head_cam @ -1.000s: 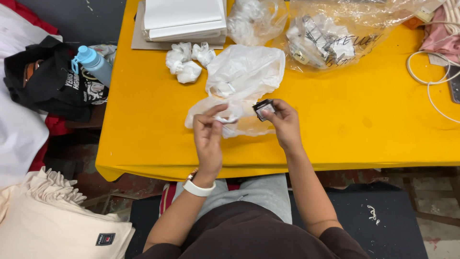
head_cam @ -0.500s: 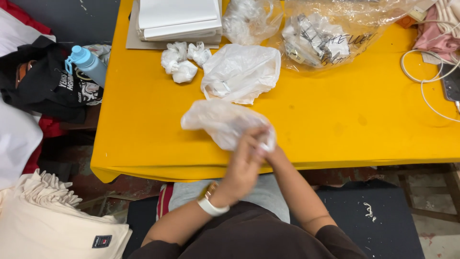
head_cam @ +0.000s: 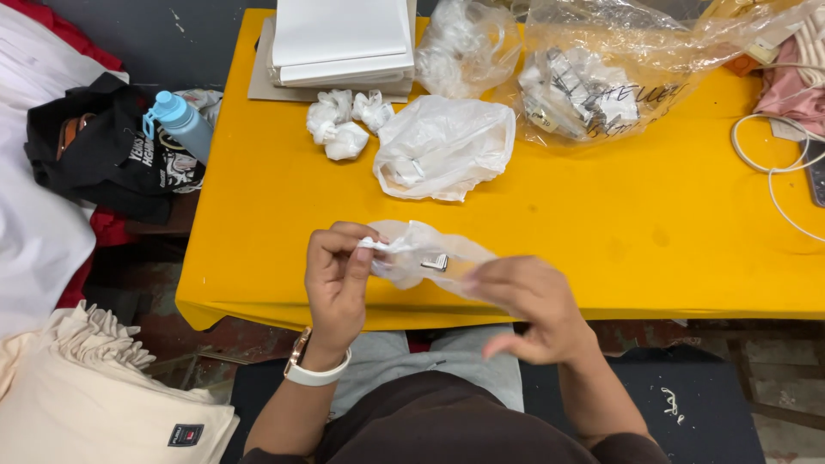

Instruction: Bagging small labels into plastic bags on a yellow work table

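Clear plastic bag (head_cam: 425,258) with a small metal piece (head_cam: 436,263) inside now hangs over the near tabletop (head_cam: 601,215) edge, pinched by the left hand (head_cam: 335,279), since the hands have separated and the right hand (head_cam: 528,309) has pulled away, loosely curled and empty.

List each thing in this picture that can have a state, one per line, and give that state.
Small clear bag: pinched at one end, a small metal piece inside.
Left hand: closed on the bag's end.
Right hand: blurred, at the bag's other end; grip unclear.
White plastic bag: crumpled, lying on the yellow table.
Blue bottle: capped.
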